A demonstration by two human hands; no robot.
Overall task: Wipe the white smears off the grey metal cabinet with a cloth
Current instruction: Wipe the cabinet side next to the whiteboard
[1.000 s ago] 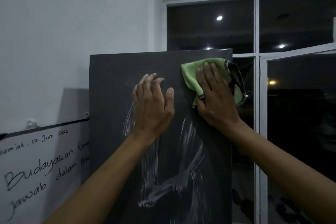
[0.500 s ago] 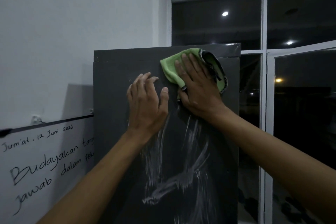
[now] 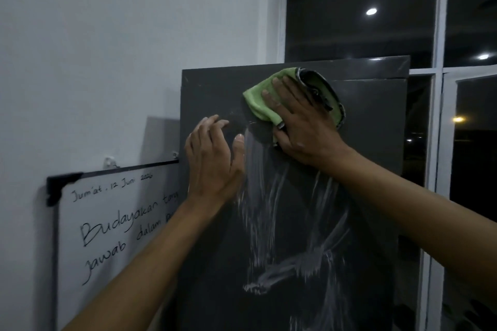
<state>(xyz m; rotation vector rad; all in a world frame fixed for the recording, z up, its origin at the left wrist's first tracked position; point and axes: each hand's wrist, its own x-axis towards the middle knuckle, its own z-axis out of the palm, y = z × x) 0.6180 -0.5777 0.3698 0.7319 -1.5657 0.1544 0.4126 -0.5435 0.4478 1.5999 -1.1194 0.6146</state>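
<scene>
We see the right hand [image 3: 301, 126] pressing a crumpled green cloth [image 3: 262, 101] with flat, spread fingers near the top of the tall grey metal cabinet [image 3: 376, 121]; left hand [image 3: 212, 158] rests flat beside it, holding nothing; white streaky smears [image 3: 269, 196] below remain; we judge most wiping left.

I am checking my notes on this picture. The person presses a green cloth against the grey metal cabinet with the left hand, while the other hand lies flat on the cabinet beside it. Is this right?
Not quite: the hands are swapped. The head view shows the right hand pressing the green cloth against the grey metal cabinet, while the left hand lies flat on the cabinet beside it.
</scene>
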